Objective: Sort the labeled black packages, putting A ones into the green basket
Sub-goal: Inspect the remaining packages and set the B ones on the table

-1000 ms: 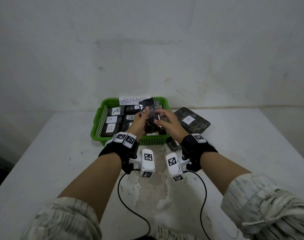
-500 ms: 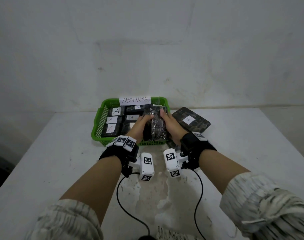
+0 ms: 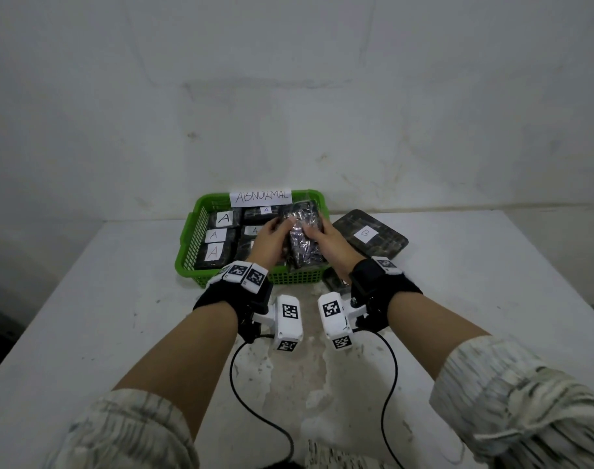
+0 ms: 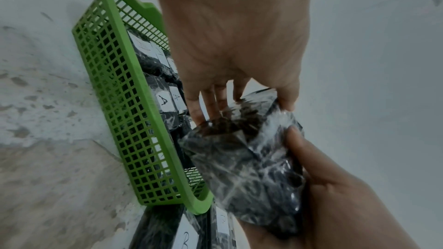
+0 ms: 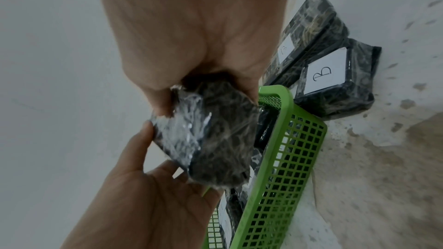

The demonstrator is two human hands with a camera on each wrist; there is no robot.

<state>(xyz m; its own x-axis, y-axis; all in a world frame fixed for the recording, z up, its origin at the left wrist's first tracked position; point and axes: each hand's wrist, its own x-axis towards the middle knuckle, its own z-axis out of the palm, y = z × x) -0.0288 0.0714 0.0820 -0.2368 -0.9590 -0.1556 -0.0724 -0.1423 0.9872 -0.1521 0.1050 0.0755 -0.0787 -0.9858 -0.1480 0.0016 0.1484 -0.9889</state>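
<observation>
Both hands hold one black plastic-wrapped package [image 3: 304,240] over the right part of the green basket [image 3: 187,262]; its label is not visible. My left hand [image 3: 282,228] grips its left side, fingers [image 4: 210,105] under it and thumb on its far edge. My right hand [image 3: 314,231] grips its right side, thumb on top. The left wrist view shows the package [image 4: 239,158] between both hands, as does the right wrist view, package [image 5: 215,139] beside the basket [image 5: 287,158]. Several packages labeled A [image 3: 224,218] lie in the basket.
A paper sign reading ABNORMAL [image 3: 263,197] stands on the basket's far rim. Right of the basket lie black packages labeled B [image 3: 370,235], seen closer as B packages [image 5: 323,75]. Another package [image 3: 332,282] lies partly hidden by my right wrist. A wall stands close behind the white table [image 3: 85,316].
Both hands have brought the package down from above the basket into its right part, turning it lengthwise. Since half a second ago they have barely moved.
</observation>
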